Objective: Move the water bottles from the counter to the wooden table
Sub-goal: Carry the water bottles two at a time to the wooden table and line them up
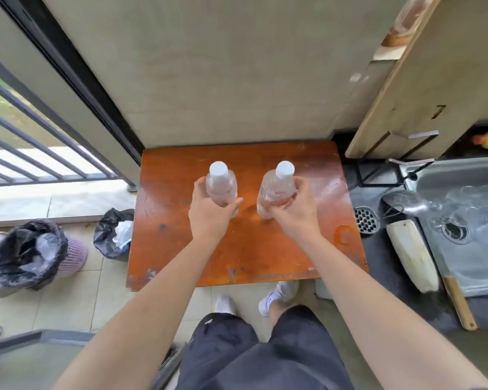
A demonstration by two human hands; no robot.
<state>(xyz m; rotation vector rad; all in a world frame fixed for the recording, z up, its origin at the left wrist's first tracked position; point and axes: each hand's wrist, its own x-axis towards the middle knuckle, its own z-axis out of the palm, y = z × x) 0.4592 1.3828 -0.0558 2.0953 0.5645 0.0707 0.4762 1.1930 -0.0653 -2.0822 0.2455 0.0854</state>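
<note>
So my left hand (209,215) is wrapped round the body of the left bottle (221,187), thumb on one side and fingers curled round the far side. My right hand (296,209) has the right bottle (276,190) the same way, gripped a bit higher up near the shoulder. Both bottles are upright over the middle of the wooden table (181,249), side by side with a gap between them. I honestly can't tell from up here whether the bases are sitting on the wood or just above it. Handling-wise these look like thin clear plastic, so I'd guess the walls give if you squeeze, and smooth enough to slip if your palms are damp. How full they are I can't make out, so I'd treat them as having some weight. The best hold, I reckon, is a full wrap round the middle of the body, where it's widest. I wouldn't pinch the white cap (218,168), since the bottle would swing. They're not fragile, but they're tall and narrow, so they'd tip easily if set down crooked. Count: two bottles, two white caps, one bottle per hand. Further out on my right there's the dark counter (378,257) with one steel sink (476,263). On the floor to my left are one lined bin (31,254) and one black bag (113,235).
</note>
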